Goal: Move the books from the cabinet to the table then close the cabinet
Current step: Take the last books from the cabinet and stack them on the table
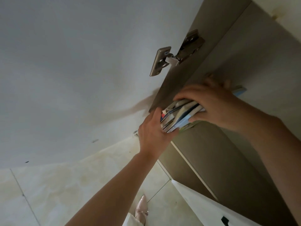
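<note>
1. Books (180, 114): thin stack, roughly five or six softcovers, light blue, white and grey covers, one red edge. Stack is tilted, corners fanned and uneven, one pale blue cover sticking out at the far end. It sits at the front edge of the cabinet opening, gripped at both ends.
2. Cabinet (219, 154): taupe-brown panels, pale edge banding. Door (73, 70) is white inside and swung wide open, hung on a metal hinge (175, 53).

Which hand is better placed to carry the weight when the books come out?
Probably the left hand: it holds the books from beneath, while the right hand grips on top.
</note>
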`<state>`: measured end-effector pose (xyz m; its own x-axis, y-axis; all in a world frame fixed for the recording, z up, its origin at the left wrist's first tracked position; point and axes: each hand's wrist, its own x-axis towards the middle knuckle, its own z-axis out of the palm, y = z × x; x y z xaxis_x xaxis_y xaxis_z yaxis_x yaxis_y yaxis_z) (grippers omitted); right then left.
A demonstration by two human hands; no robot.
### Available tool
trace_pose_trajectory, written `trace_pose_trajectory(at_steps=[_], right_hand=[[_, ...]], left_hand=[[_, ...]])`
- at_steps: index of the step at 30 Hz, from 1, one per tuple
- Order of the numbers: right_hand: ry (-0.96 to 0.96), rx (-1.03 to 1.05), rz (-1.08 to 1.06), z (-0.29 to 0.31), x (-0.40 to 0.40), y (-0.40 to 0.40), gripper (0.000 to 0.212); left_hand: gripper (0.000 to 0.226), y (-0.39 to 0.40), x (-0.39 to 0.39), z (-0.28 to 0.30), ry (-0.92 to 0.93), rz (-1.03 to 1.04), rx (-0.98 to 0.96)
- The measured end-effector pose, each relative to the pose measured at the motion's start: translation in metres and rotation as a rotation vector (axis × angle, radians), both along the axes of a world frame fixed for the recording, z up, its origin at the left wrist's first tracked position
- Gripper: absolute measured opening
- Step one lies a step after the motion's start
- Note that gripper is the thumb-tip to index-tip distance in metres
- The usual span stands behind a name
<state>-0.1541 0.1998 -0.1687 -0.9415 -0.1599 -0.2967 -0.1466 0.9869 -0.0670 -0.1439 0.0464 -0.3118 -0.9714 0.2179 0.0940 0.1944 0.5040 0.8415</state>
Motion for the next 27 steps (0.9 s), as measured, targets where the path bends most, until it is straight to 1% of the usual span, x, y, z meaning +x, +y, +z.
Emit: trace_pose_trajectory(at_steps=[2,4,7,9,11,13,14,15,17,18,19,20,22,23,26,27], right_hand=[[0.057,0.04,0.06,-0.003,0.01,-0.011,0.068],[0.068,0.059,0.084,-0.004,0.012,-0.017,0.072],[0.062,0.045,0.03,-0.002,0.013,-0.012,0.081],[0.122,0.056,-0.02,-0.001,0.017,-0.007,0.092],[0.228,0.059,-0.13,-0.003,0.023,0.002,0.103],[0.368,0.001,-0.285,-0.012,0.034,0.014,0.113],[0.431,-0.082,-0.387,-0.018,0.039,0.021,0.118],[0.456,-0.223,-0.511,-0.025,0.044,0.028,0.122],[0.382,-0.61,-0.739,-0.039,0.049,0.037,0.128],[0.318,-0.791,-0.81,-0.046,0.05,0.041,0.127],[0.243,-0.926,-0.852,-0.051,0.049,0.044,0.123],[0.168,-1.012,-0.855,-0.057,0.049,0.049,0.116],[0.032,-1.071,-0.817,-0.071,0.045,0.062,0.104],[-0.04,-1.066,-0.822,-0.073,0.04,0.068,0.103],[-0.197,-1.056,-0.824,-0.084,0.027,0.091,0.118],[-0.245,-1.04,-0.815,-0.082,0.023,0.094,0.119]], left_hand=[[0.055,-0.006,0.007,-0.004,-0.036,-0.008,0.007],[0.053,-0.008,0.009,-0.007,-0.058,-0.005,0.018],[0.053,-0.005,0.008,-0.007,-0.065,-0.02,0.03],[0.054,-0.005,0.008,-0.008,-0.093,-0.037,0.041],[0.057,-0.005,0.008,-0.009,-0.125,-0.044,0.056],[0.059,-0.005,0.01,-0.01,-0.149,-0.043,0.063],[0.06,-0.005,0.009,-0.011,-0.152,-0.043,0.065],[0.06,-0.006,0.009,-0.011,-0.15,-0.047,0.069],[0.06,-0.007,0.007,-0.013,-0.155,-0.069,0.085],[0.06,-0.009,0.006,-0.014,-0.161,-0.083,0.092],[0.061,-0.01,0.005,-0.014,-0.169,-0.098,0.098],[0.062,-0.011,0.004,-0.014,-0.179,-0.115,0.102],[0.062,-0.013,0.0,-0.012,-0.202,-0.161,0.126],[0.063,-0.014,-0.003,-0.01,-0.216,-0.189,0.145],[0.069,-0.018,-0.01,-0.006,-0.267,-0.252,0.188],[0.07,-0.019,-0.013,-0.005,-0.277,-0.259,0.19]])
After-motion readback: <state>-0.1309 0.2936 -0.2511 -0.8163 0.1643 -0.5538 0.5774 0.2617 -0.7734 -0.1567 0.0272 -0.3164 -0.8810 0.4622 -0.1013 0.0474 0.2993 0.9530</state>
